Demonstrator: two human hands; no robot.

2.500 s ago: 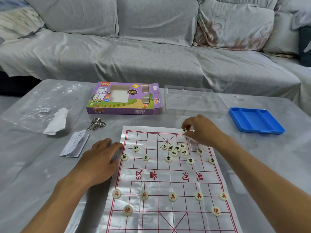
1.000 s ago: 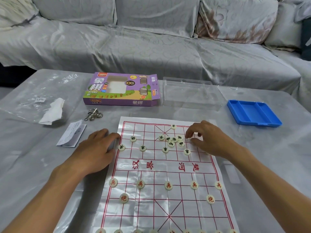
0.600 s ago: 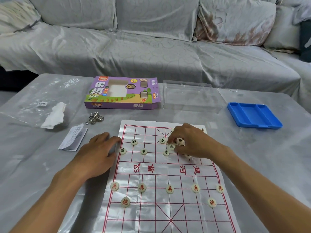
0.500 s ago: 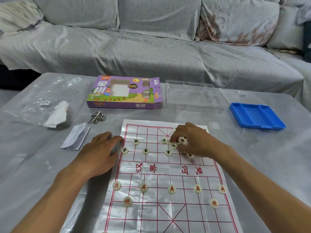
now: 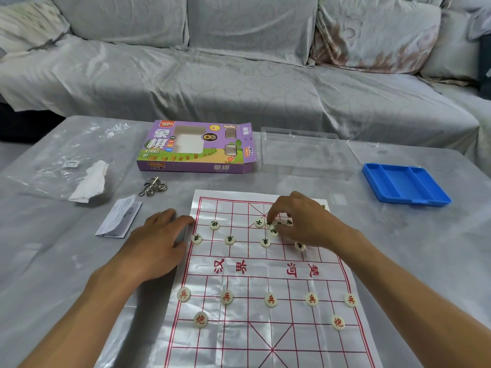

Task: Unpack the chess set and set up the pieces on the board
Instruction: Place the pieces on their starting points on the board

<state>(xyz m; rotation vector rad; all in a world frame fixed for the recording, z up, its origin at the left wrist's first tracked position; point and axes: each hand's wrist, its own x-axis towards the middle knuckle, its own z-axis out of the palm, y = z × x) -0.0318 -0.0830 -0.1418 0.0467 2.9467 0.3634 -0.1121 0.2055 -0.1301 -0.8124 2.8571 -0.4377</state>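
step: placing black pieces | right hand (image 5: 300, 221) fingertips pinching in loose cluster (image 5: 273, 227) on board (image 5: 265, 328) far half | left hand (image 5: 156, 243) flat, pinning board edge | next, likely: lift one, set on back row

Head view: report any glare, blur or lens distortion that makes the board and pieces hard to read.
Head view: soft glare streaks the glossy board sheet near the river text; red pieces read sharply; the black pieces clustered under the right hand are small and partly hidden; wide-angle bowing curves the table edges; the sofa's top-left corner looks smeared.
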